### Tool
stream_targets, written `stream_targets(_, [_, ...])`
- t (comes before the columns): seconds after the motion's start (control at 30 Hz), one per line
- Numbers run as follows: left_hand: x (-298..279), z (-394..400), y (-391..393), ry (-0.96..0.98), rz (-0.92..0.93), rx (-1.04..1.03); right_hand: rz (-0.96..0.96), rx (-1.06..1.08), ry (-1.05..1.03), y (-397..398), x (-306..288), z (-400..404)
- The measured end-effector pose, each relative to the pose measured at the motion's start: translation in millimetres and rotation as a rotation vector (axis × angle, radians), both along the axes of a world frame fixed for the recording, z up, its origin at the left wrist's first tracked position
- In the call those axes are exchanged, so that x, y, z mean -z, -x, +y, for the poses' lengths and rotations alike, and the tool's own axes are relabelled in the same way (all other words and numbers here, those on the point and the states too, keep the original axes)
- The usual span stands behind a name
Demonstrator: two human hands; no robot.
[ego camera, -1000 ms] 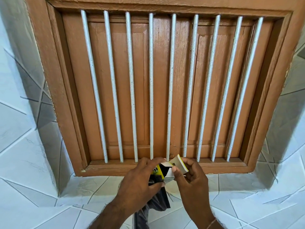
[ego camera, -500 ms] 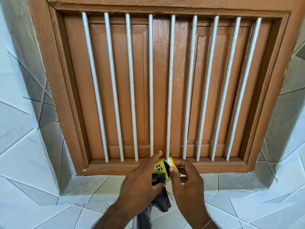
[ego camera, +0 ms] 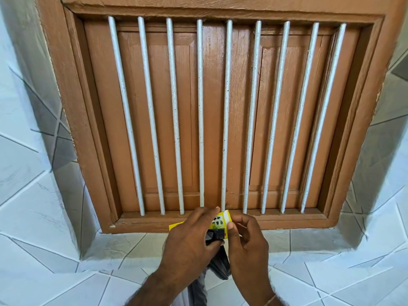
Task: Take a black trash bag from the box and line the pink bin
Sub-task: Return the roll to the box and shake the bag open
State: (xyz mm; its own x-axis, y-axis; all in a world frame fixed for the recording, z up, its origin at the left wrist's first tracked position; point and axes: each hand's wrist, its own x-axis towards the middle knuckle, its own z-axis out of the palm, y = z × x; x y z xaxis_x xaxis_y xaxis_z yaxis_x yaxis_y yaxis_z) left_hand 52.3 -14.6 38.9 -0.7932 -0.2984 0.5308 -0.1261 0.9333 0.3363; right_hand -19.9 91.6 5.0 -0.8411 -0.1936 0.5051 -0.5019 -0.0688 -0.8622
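Note:
A small yellow box (ego camera: pixel 218 220) of trash bags rests at the wooden window sill, low in the middle of the view. My left hand (ego camera: pixel 189 246) covers most of the box and pinches a black trash bag (ego camera: pixel 215 236) against it. The bag hangs down between my wrists to the bottom edge. My right hand (ego camera: pixel 245 241) holds the box's white end flap (ego camera: pixel 227 217) with thumb and fingers. The pink bin is out of sight.
Straight ahead is a shut brown wooden window (ego camera: pixel 220 107) behind several white vertical bars (ego camera: pixel 200 111). Its sill (ego camera: pixel 287 218) juts out at hand height. White tiled wall (ego camera: pixel 66 272) with grey lines surrounds the frame on both sides and below.
The box has gone forward onto the sill. My right hand has folded the white end flap down against the box. The bag stays in my left hand.

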Motion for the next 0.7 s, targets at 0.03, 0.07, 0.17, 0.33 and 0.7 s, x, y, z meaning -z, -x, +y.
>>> stream_targets(0.03, [-0.1, 0.7, 0.1, 0.003, 0.0, 0.0, -0.018, 0.006, 0.013, -0.7, -0.9, 0.4])
stream_targets(0.07, [-0.2, 1.6, 0.0, -0.001, -0.001, -0.001, -0.032, 0.014, 0.023, -1.4, -2.1, 1.2])
stream_targets(0.17, [-1.2, 5.3, -0.1, 0.012, -0.013, -0.003, -0.048, 0.034, 0.039, -1.8, -3.5, 2.7])
stream_targets(0.33, [-3.4, 9.3, -0.5, 0.013, -0.029, 0.0, -0.017, 0.042, 0.026, 0.1, -0.8, 3.4])
stream_targets(0.7, [0.2, 7.0, 8.5, -0.063, -0.095, -0.02, -0.239, -0.091, 0.059, 11.5, 1.7, 3.2])
